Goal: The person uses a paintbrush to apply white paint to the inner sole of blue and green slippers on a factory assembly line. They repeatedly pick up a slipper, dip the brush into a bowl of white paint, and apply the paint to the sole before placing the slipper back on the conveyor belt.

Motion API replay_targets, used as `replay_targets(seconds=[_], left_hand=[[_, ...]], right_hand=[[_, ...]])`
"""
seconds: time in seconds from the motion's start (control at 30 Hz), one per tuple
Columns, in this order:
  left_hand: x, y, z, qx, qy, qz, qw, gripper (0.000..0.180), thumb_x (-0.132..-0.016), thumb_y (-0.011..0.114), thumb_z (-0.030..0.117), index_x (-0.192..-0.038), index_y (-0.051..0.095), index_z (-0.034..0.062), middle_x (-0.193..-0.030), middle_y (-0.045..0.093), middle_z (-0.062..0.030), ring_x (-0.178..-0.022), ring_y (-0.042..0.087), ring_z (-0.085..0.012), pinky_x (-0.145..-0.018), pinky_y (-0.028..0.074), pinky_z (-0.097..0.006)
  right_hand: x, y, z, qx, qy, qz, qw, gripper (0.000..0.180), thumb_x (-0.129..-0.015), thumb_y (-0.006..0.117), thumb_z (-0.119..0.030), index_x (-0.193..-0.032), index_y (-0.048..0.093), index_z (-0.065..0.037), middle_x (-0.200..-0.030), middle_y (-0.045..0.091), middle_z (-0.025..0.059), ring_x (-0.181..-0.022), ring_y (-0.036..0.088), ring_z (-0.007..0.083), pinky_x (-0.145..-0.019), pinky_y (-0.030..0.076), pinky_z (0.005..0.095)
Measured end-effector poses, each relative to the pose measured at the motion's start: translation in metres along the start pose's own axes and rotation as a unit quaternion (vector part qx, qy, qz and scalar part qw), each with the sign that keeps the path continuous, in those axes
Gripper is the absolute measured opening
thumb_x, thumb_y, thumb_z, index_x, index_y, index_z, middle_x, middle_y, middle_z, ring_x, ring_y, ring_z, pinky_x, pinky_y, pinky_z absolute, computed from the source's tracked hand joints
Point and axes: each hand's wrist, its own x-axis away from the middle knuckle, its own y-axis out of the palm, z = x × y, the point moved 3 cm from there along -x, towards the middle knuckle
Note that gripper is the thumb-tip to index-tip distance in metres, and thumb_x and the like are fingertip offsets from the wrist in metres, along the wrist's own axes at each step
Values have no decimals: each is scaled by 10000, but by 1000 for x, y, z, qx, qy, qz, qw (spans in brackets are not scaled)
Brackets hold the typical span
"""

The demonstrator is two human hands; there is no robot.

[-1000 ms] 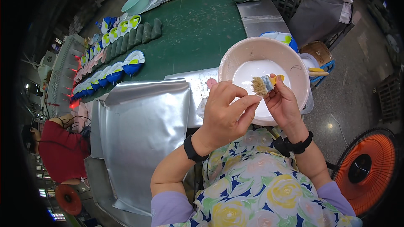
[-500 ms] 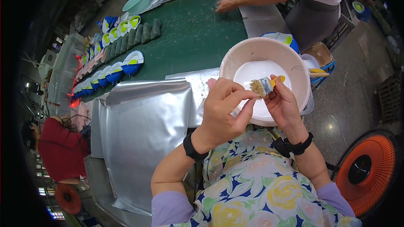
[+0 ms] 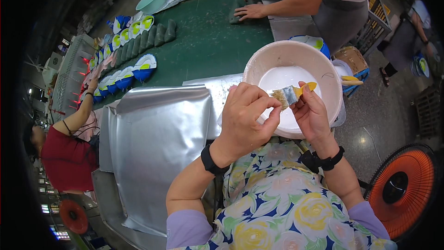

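Observation:
A paintbrush (image 3: 290, 95) with a yellow handle, a metal band and pale splayed bristles lies across my right hand (image 3: 311, 113), whose fingers grip it at the handle. Thumb and forefinger of my left hand (image 3: 247, 119) are pinched together at the bristle tips; whether bristles or some small bit sit between them is hidden. Both hands are above the near side of a pale pink basin (image 3: 259, 58), which holds white liquid (image 3: 282, 76). A shiny silver sheet (image 3: 162, 129) is spread to the left of my left forearm.
A green conveyor belt (image 3: 208, 41) carries rows of blue, white and lime shoe uppers (image 3: 144, 67) and dark green foot-shaped forms (image 3: 157, 34). Across it, a co-worker's hands (image 3: 249, 11) touch a dark form. Another person in red (image 3: 69, 162) reaches in from the left. An orange fan (image 3: 397, 190) stands at right.
My left fingers have shifted slightly at the bristles; the brush stays in my right hand. The person in red has stretched an arm toward the shoe uppers. The co-worker's hands have come onto a dark form.

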Motion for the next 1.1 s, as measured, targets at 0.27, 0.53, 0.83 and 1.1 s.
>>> replay_targets(seconds=[0.27,0.53,0.83,1.1], left_hand=[[-2,3,-1,-32,4,-15,999,132,-679,756,15,-791,710,65,-778,608,-40,-750,537,-214,-650,437,-327],[-4,1,-22,-80,3,77,994,149,-681,728,-16,-778,636,50,-801,599,-70,-782,559,-244,-698,453,-347],[69,7,-191,283,-467,27,837,273,-986,584,182,-1172,681,7,-994,704,-53,-917,625,-104,-803,495,-252],[111,21,-193,-164,-275,-312,894,132,-772,720,148,-856,756,52,-832,715,-144,-795,680,-324,-729,535,-393]], right_hand=[[-5,-7,0,21,-30,-4,999,352,-1025,550,-268,-1276,492,-28,-1036,597,42,-881,588,95,-804,529,275],[-15,-25,-12,60,-150,65,985,322,-1035,528,-239,-1272,486,-25,-1014,600,51,-865,586,103,-802,515,281],[-19,-45,-34,95,-162,90,978,277,-1039,523,-243,-1234,508,-46,-1004,610,34,-843,589,96,-805,513,271],[-20,-60,-28,101,-129,77,983,246,-1029,546,-248,-1157,561,-38,-957,620,25,-817,588,99,-791,510,266]])
